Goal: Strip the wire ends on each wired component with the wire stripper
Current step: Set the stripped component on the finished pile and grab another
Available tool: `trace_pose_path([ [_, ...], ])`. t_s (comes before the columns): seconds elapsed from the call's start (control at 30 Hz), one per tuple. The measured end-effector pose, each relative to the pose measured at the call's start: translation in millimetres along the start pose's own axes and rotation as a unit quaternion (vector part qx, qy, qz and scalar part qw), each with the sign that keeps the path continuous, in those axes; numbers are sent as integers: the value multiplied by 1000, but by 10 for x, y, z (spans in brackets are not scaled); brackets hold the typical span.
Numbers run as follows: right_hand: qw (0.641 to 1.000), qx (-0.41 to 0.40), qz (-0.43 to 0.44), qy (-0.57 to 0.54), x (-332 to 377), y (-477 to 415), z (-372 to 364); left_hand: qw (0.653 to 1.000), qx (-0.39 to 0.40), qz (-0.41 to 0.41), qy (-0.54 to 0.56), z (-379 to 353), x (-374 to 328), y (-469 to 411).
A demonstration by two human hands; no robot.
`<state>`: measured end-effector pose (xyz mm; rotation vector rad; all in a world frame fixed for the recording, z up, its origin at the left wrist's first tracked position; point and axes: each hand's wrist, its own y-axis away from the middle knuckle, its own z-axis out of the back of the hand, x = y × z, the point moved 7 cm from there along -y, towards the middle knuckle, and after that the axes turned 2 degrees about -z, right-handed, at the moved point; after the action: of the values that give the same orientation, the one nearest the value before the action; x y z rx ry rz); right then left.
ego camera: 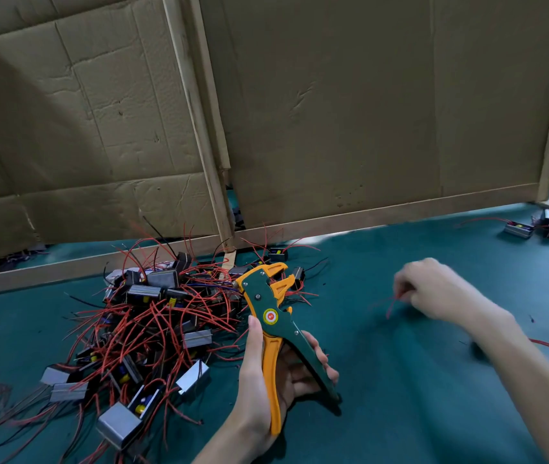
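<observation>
Surface: teal tabletop (400, 380), matte and cloth-like.
Room: creased brown cardboard panels (333, 112) in pale wooden frames (199, 128) stand along the far edge and block everything beyond.
Pile: wired components (152, 316), small grey metal-cased blocks tangled in thin red and black leads, heaped left of centre and reaching the far edge.
Tool: green-and-orange wire stripper (271, 316), just right of the pile, head up, jaws apart, handles spread.
Left hand (266, 373): palm up, thumb along the orange handle, fingers curled round the green one.
Right hand (440, 289): blurred, fingertips pinching a red wire (390, 304) above bare cloth right of centre.
Far right corner: two loose modules (519, 229), well apart from the pile.
</observation>
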<state>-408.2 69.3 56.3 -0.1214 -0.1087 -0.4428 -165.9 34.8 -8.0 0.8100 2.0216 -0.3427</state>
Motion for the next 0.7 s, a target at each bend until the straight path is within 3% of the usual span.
trace_pose_path([
  [0.1,989,60,125,-60,360,22,-148,1000,3,-3,-3,8,-2,-3],
  [0.17,982,88,143,-86,418,46,-185,1000,4,-3,-5,13,-2,-6],
  [0.33,982,81,97,-138,262,49,-94,1000,6,-3,-7,21,6,-13],
  [0.47,983,-54,1,-173,141,-15,16,1000,5,1,3,18,14,-21],
  [0.53,983,-93,8,-161,193,-51,-30,1000,6,2,-1,17,18,-20],
  [0.63,994,-15,23,-108,277,-122,-331,1000,7,-1,-7,22,20,-15],
  [0.7,992,-10,36,-117,309,-155,-405,1000,11,-4,-16,17,10,-10],
])
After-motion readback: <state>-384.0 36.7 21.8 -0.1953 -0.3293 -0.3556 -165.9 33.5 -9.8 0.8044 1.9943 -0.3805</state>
